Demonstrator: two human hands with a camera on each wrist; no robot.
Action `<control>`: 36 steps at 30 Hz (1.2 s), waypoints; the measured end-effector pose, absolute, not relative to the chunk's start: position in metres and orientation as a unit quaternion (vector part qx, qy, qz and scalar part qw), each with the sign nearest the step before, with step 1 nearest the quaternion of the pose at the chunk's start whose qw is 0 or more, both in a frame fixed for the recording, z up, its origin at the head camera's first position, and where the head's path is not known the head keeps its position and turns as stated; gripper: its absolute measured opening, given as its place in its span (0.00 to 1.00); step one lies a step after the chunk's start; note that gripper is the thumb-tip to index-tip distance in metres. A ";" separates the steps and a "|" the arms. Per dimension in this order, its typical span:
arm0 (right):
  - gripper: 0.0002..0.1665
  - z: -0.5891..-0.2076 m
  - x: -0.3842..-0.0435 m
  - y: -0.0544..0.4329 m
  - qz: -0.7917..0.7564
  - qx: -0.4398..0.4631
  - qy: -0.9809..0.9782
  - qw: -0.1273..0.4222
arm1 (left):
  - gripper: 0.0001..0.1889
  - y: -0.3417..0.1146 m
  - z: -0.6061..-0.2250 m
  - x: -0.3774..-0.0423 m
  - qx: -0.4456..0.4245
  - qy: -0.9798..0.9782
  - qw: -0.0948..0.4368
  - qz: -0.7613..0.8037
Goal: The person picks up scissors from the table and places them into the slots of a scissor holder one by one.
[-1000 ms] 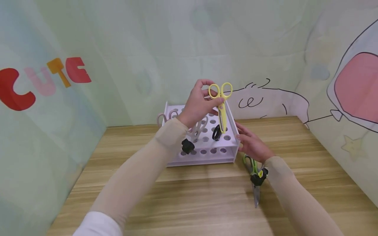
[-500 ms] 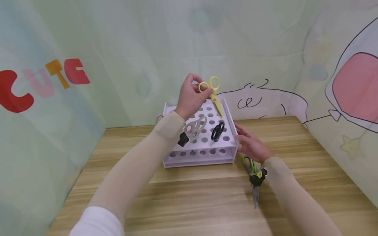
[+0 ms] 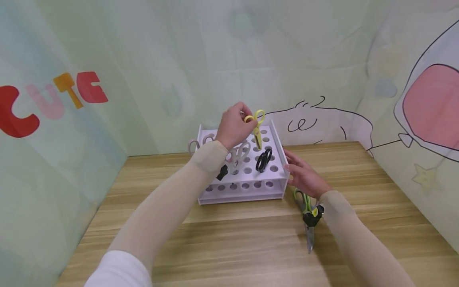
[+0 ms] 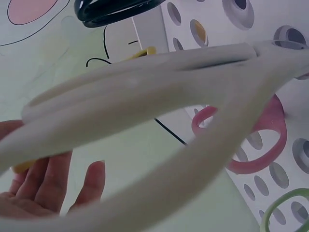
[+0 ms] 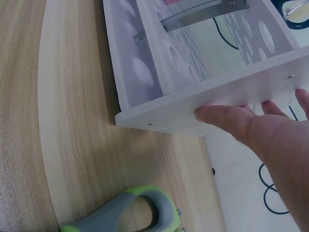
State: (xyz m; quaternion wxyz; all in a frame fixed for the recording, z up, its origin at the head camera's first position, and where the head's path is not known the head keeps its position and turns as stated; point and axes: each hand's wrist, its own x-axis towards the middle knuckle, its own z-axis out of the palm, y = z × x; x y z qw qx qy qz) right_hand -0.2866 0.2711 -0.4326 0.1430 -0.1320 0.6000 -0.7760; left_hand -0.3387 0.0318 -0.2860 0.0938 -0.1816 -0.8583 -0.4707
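Note:
My left hand (image 3: pixel 234 126) pinches yellow scissors (image 3: pixel 257 135) by the handles, blades pointing down over the back part of a white rack (image 3: pixel 247 197) full of round holes. In the left wrist view, pale scissors (image 4: pixel 140 99) in the foreground partly cover that hand. Black-handled scissors (image 3: pixel 264 160) stand in a front hole of the rack. My right hand (image 3: pixel 305 175) rests against the outside of the rack's right panel (image 5: pixel 231 94), thumb and fingertips touching it. Below it, green-and-grey-handled scissors (image 3: pixel 310 236) lie on the table.
Pink-handled scissors (image 4: pixel 277 116) and a green handle (image 4: pixel 285 195) also sit at the rack's holes. The wooden table (image 3: pixel 229 243) extends in front of the rack. A printed cloth backdrop (image 3: pixel 157 79) hangs close behind and at the sides.
My left hand moves left and up with the yellow scissors, tilting them, then down and away over the rack's back holes, where they point straighter down. My right hand stays at the panel.

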 end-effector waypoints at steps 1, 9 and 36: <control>0.40 -0.433 -0.287 0.271 -0.775 -0.134 0.600 0.143 | 0.07 0.032 -0.286 -0.339 -0.182 -0.862 0.090 -0.464; 0.41 -0.434 -0.287 0.271 -0.772 -0.134 0.605 0.143 | 0.08 0.035 -0.288 -0.341 -0.193 -0.896 0.077 -0.391; 0.40 -0.435 -0.289 0.275 -0.774 -0.133 0.602 0.145 | 0.05 0.052 -0.282 -0.345 -0.209 -0.968 -0.015 -0.137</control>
